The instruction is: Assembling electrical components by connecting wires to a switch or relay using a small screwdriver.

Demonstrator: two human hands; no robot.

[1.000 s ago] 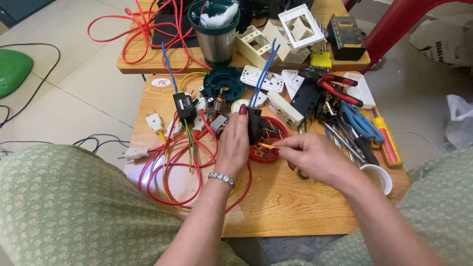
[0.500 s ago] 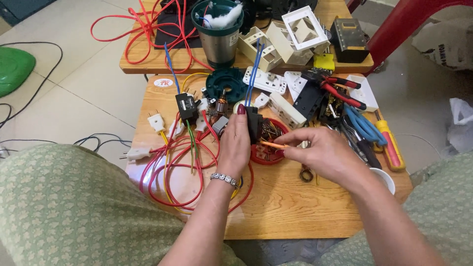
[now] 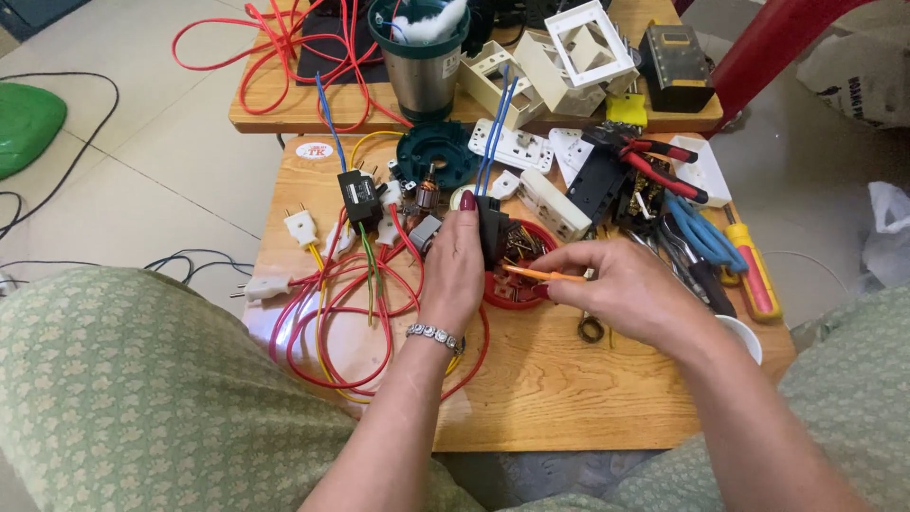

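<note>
Two hands at a cluttered wooden table

Left hand clamps a small black electrical part over the red dish — light, rigid, best pinched by its sides; right hand pinches a thin orange screwdriver — slim, likely slippery.

Two low wooden tables, standing end to end on a pale tiled floor. On the near table: loops of red wire with a yellow strand among them, a white two-pin plug, a small black box with green and yellow leads, a round red dish full of small metal parts, a dark green round part, white socket plates, red-handled pliers, blue-handled pliers, a yellow and red screwdriver, a white cup, a small metal ring. On the far table: more red wire, a metal cylinder with green rim, white frame pieces, a dark box. On the floor, dark cables and a green object.
</note>
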